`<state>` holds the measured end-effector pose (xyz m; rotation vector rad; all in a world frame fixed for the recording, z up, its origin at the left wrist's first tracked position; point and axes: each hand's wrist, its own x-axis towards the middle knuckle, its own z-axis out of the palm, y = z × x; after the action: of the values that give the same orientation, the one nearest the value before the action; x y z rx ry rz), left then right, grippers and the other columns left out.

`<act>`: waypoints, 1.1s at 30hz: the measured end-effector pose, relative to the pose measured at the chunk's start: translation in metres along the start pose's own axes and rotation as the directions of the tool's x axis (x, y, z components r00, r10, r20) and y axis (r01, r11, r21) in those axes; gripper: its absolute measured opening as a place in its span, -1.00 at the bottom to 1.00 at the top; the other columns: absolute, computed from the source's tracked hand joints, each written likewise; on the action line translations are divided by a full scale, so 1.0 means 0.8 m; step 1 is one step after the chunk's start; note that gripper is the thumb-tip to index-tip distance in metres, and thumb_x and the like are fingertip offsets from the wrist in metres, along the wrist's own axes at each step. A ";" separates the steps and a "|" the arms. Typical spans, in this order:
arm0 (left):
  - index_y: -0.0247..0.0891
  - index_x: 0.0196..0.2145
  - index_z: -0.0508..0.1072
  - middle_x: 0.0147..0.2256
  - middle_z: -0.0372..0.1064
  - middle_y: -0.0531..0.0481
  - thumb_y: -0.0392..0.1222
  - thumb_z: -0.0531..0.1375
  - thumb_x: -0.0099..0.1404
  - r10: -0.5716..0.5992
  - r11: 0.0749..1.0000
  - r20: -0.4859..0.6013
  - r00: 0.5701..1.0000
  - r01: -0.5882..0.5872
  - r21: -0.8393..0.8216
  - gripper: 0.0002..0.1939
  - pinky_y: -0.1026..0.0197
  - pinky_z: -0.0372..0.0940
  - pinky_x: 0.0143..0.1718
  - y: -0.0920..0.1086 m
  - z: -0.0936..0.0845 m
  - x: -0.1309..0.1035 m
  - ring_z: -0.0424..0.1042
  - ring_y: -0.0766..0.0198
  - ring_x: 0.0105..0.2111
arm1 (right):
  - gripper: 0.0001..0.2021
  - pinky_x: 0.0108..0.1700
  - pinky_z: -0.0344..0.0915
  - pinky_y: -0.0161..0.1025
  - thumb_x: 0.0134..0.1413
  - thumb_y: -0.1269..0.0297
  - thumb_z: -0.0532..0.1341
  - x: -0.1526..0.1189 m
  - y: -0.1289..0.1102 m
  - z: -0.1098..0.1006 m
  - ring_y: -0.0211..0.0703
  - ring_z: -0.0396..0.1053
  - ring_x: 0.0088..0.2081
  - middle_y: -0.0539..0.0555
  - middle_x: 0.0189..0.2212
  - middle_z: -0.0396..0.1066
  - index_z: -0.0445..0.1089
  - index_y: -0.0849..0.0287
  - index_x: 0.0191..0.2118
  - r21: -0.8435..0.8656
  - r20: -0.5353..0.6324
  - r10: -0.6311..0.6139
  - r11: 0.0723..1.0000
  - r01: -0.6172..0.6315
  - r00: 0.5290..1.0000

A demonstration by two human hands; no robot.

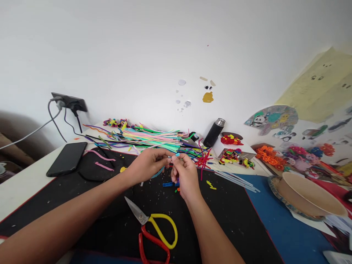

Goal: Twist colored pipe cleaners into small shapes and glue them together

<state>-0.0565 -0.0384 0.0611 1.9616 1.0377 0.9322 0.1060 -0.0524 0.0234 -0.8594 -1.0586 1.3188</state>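
Note:
My left hand (150,164) and my right hand (185,175) meet above the black mat (231,227), both with fingers pinched. Between the fingertips shows a bit of light blue pipe cleaner (177,155), and a strand of the same colour hangs below my left hand. Just under my right hand lie short dark blue pieces (167,184), with small orange and green bits beside them. Scissors (150,223) with one yellow and one red handle rest on the mat nearer to me, their blades pointing up and left. My fingers hide part of the light blue strand.
Behind my hands spreads a pile of colourful pipe cleaners (154,137). A black flask (214,132) stands to its right, near a white box (238,146) bearing small figures. On the left lies a phone (67,158); at the right sits a beige bowl (310,196).

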 end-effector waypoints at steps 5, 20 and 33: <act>-0.28 -0.05 0.60 -0.37 0.50 0.01 -0.06 0.14 0.38 -0.003 1.000 -0.014 1.000 0.003 0.010 -0.65 0.28 0.24 -0.37 0.010 0.000 -0.003 0.38 0.29 -0.44 | -0.65 -0.72 -0.02 -0.46 0.11 0.00 0.40 -0.001 -0.003 0.000 -0.39 0.15 -0.76 -0.23 -0.72 0.21 0.30 0.13 -0.30 0.008 0.000 0.003 1.000 -0.003 1.000; -0.28 -0.28 0.57 -0.46 0.48 0.01 -0.02 0.30 0.25 -0.140 0.903 0.203 0.969 0.210 -0.376 -0.74 0.26 0.26 -0.47 0.009 -0.013 0.006 0.41 0.30 -0.53 | -0.64 -0.72 -0.01 -0.44 0.05 0.00 0.41 -0.002 -0.011 0.001 -0.38 0.14 -0.77 -0.23 -0.72 0.21 0.35 0.13 -0.24 -0.059 -0.011 -0.021 0.998 0.020 1.000; -0.28 -0.11 0.51 -0.53 0.29 0.12 0.06 0.25 0.33 -0.123 0.883 0.253 0.960 0.222 -0.413 -0.65 0.27 0.15 -0.48 0.008 -0.006 0.001 0.26 0.37 -0.59 | -0.62 -0.73 -0.08 -0.43 -0.04 0.01 0.47 0.004 -0.007 -0.004 -0.41 0.04 -0.77 -0.27 -0.74 0.09 0.31 0.12 -0.35 0.018 -0.089 -0.052 0.998 0.054 0.995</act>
<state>-0.0579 -0.0395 0.0690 1.5264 0.7795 0.7497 0.1110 -0.0494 0.0279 -0.8613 -0.9904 1.2343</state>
